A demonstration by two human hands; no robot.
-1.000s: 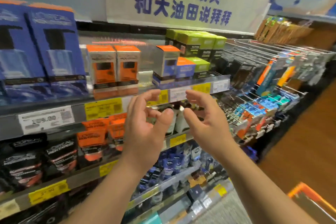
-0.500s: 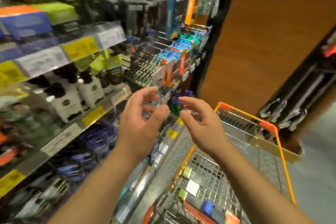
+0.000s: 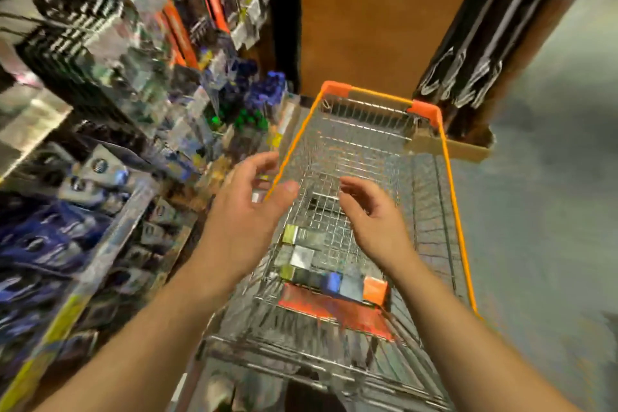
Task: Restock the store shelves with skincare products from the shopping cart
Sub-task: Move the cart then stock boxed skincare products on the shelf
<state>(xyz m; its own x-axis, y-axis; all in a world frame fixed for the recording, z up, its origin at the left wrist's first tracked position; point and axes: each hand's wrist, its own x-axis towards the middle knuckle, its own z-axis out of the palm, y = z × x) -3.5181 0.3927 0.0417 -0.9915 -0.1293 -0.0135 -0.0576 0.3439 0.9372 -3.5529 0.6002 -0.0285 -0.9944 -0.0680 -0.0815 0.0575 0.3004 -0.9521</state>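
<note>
Now bare curled hands [image 3: 247,211] hover over wire-mesh cart [image 3: 459,211].

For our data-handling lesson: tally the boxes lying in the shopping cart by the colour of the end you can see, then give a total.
Yellow-green boxes: 2
Silver-white box: 1
Blue box: 1
Orange box: 1
Total: 5, as far as the motion blur allows.

Bare forearms, no sleeves, two hands
</note>
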